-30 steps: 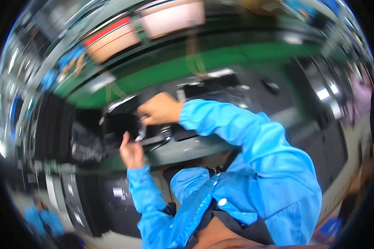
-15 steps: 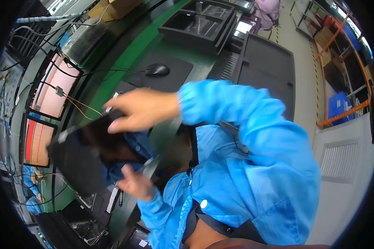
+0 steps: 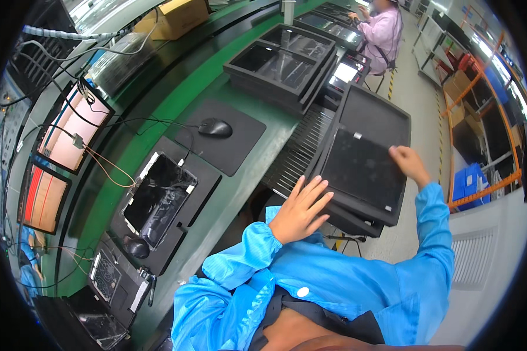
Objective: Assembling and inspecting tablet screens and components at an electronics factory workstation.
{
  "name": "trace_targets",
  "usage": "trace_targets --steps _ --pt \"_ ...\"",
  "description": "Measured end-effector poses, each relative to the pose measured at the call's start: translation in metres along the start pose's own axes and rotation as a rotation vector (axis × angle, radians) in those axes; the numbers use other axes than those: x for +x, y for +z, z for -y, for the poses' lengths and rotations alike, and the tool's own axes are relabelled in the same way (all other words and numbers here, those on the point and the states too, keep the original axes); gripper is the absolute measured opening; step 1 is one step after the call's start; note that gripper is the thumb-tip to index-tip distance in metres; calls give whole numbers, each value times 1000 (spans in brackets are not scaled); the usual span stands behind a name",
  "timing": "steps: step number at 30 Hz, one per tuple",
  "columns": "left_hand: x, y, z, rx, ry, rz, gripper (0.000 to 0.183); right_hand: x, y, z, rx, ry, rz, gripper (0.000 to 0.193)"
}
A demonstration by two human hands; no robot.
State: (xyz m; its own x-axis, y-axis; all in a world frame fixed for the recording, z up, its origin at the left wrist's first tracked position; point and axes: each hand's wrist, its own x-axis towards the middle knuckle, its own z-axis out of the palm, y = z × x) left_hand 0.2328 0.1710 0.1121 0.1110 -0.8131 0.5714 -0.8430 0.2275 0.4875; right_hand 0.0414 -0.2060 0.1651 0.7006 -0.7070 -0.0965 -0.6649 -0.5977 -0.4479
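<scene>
A thin black screen panel [image 3: 363, 167] lies in the near half of a black foam tray [image 3: 376, 112] to the right of the bench. Small white tabs show at its edge. My right hand [image 3: 413, 165] is closed at the panel's far right corner, fingers curled over the edge. At the near left side, my left hand [image 3: 301, 212] has its fingers spread, beside the tray's rim and the panel. Whether its fingertips touch the rim I cannot tell. On the bench, another screen panel [image 3: 158, 196] with white tabs sits in a black fixture [image 3: 204, 193].
A black mouse [image 3: 215, 127] rests on a dark mat [image 3: 234, 149]. Stacked trays [image 3: 281, 64] of panels stand farther along the bench. Two monitors [image 3: 76, 126] and loose cables line the left side. A co-worker in pink [image 3: 382, 32] sits far back. Orange shelving [image 3: 486, 193] stands right.
My right hand has carried a dark panel from over the bench rightward into the tray. My left hand has moved from the bench side to the tray's near left edge.
</scene>
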Motion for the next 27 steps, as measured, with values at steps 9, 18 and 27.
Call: trace_targets --steps 9,18,27 --pt "-10 22 33 21 -16 114 90 218 63 259 -98 -765 -143 57" --pt "-19 42 40 -114 21 -13 53 429 150 322 -440 -512 43 102" --pt "-49 -14 29 -401 -304 -248 35 415 49 379 126 -827 36 26"
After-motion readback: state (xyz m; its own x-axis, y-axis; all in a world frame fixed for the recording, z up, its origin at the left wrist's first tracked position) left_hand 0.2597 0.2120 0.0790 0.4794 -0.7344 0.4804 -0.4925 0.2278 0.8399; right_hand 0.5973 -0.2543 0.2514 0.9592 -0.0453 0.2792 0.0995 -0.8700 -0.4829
